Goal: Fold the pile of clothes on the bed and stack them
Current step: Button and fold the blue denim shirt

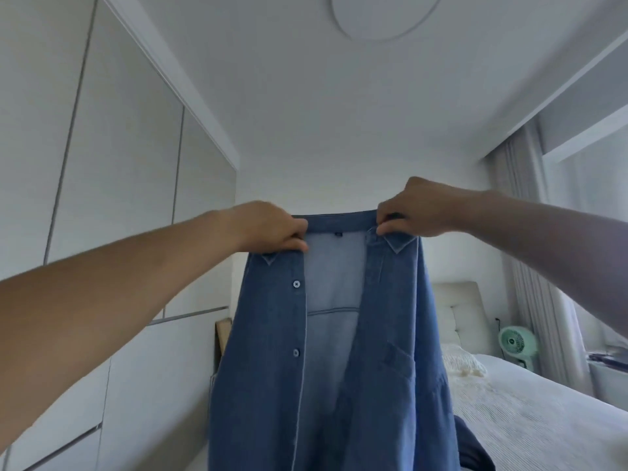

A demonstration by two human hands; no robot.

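I have the shirt (333,351) pinched at its collar, left hand (272,227) and right hand (414,212) level at either end. Its long axis hangs straight down below them, the bed (530,413) lower right, nearer my right hand.

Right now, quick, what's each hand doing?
Left hand: gripping the denim shirt at the collar's left end.
Right hand: pinching the collar's right end; the shirt hangs unbuttoned between them.
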